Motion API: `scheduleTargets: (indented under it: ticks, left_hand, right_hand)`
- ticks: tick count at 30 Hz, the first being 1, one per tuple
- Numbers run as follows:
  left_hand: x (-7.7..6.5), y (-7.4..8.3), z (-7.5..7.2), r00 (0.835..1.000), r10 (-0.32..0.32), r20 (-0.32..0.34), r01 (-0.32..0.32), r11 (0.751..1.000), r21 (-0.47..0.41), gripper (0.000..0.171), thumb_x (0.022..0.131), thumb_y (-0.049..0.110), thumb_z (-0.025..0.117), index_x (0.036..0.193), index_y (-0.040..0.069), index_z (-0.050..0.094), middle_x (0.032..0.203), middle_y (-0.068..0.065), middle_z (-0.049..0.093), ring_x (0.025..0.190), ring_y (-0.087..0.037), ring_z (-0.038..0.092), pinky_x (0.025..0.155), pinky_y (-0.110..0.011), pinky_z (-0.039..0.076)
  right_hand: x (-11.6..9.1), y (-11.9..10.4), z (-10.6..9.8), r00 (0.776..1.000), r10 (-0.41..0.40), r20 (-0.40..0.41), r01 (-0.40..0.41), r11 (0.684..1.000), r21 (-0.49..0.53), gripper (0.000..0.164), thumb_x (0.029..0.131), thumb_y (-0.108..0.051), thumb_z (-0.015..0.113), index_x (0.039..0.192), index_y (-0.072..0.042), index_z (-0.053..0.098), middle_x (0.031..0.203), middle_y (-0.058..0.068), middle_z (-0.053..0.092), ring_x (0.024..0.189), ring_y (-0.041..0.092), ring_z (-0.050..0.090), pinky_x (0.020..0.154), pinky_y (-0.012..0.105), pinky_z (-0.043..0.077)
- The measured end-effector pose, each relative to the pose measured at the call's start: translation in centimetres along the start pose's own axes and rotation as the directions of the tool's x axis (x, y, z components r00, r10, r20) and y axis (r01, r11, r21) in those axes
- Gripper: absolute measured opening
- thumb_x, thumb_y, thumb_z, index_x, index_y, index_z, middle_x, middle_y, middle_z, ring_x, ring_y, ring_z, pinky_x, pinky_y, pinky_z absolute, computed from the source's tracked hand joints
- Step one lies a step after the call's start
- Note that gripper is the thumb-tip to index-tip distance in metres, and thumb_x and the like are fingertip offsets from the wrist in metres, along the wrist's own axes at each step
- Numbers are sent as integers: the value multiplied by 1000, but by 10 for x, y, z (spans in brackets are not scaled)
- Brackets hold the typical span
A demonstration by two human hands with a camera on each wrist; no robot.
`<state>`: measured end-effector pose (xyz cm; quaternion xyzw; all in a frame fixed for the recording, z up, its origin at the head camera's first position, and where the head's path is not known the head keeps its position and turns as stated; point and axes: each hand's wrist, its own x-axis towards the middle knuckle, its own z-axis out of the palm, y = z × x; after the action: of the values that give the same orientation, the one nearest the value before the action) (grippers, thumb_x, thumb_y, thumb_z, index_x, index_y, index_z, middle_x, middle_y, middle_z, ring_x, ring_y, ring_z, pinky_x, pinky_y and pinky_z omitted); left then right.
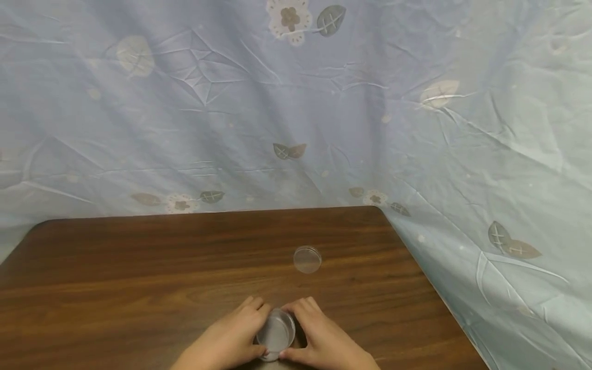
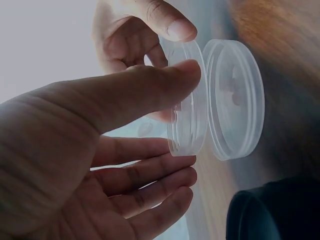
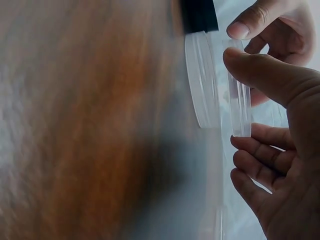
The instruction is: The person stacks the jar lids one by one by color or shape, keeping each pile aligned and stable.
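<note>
A clear round petri dish (image 1: 276,331) is held between both hands at the front of the table. My left hand (image 1: 233,334) grips its left side, thumb on the near edge and fingers on the far edge. From the right, my right hand (image 1: 319,334) holds it the same way. The left wrist view shows the held dish (image 2: 187,120) edge-on, both thumbs on its near rim. A second clear round piece (image 2: 237,100) lies close below it on the table side. The right wrist view shows a gap between this lower piece (image 3: 201,80) and the held dish (image 3: 241,110).
Another clear petri dish (image 1: 307,259) lies farther back on the brown wooden table (image 1: 139,272). A dark rounded object (image 2: 275,212) shows at the left wrist view's lower corner. Pale blue patterned cloth (image 1: 231,113) hangs behind and along the table's right side.
</note>
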<state>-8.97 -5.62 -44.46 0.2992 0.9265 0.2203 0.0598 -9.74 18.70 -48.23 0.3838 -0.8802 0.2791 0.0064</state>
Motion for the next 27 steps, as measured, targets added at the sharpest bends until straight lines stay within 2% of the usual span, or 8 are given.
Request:
scheduleTargets:
  ticks: [2,6,12,19,27]
  left_hand:
    - [-3,-1,1,1000,-14,3,14,1000,-21,69,79,29,91,134,-2,63,142,-24,62,134,-51,57,102,-62,55]
    - [-8,-3,4,1000,-28,-1,28,999,-39,68,79,27,91,134,-3,62,143,-28,60,135,-54,55,103,-64,53]
    - [-9,-4,6,1000,-19,-11,18,1000,-17,69,78,24,92,132,-7,62,139,-27,62,132,-51,58,103,-61,54]
    - [-9,-5,8,999,-43,13,44,998,-47,72,78,23,91,135,-10,60,140,-31,61,132,-57,56,103,-66,52]
    - [-10,-6,10,999,-27,-21,27,999,-39,68,76,22,92,131,-7,62,136,-29,64,129,-55,59,101,-64,54]
  right_hand:
    - [1,-2,1,1000,-6,10,6,1000,-2,67,90,-49,80,140,-15,53,133,-5,59,119,5,49,98,24,55]
    - [2,-4,2,999,0,39,0,1000,-12,66,92,-50,77,141,-14,52,133,-6,59,120,5,49,100,25,55]
    - [3,-7,4,997,28,68,-28,1000,-14,68,93,-52,75,144,-15,51,135,-7,59,121,5,49,100,25,55]
    - [1,-5,7,994,49,94,-49,999,-7,70,94,-57,72,146,-16,49,138,-7,58,123,4,49,99,25,56]
    - [1,-4,10,996,33,83,-31,999,-16,70,93,-54,74,147,-16,48,137,-7,58,122,5,50,99,24,56]
